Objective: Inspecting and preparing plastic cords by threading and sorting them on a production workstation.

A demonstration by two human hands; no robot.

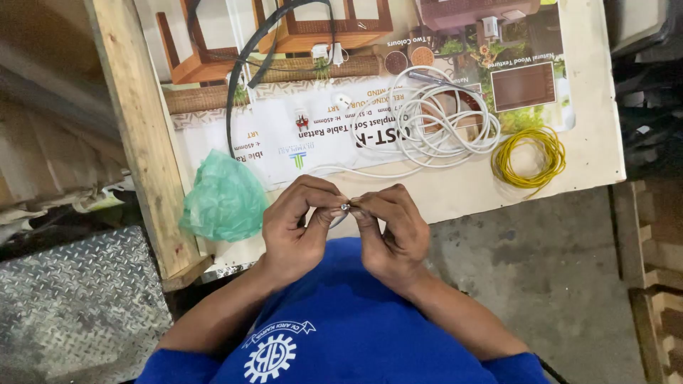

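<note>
Above the person's lap, just off the near edge of the printed cardboard sheet [455,195], both hands are meeting fingertip to fingertip. The left hand [295,224] is curling nearly closed, thumb and forefinger pinching one side of a small metal piece [344,207]. The right hand [391,231] is likewise curling in tight and gripping the other side of the same piece. What kind of fitting it is cannot be told; it is too small. A thin white cable appears to be running from under the hands toward the white cable coil [445,121], which is lying on the sheet, well apart from the hands. Just beside the coil, to its right, a yellow wire coil [530,156] is lying flat. A green plastic bag [224,199] is sitting near the left hand, against a wooden plank [139,121]. A black cable [245,64] is arcing across the far part of the sheet. A steel tread plate [78,306] is showing at lower left.
</note>
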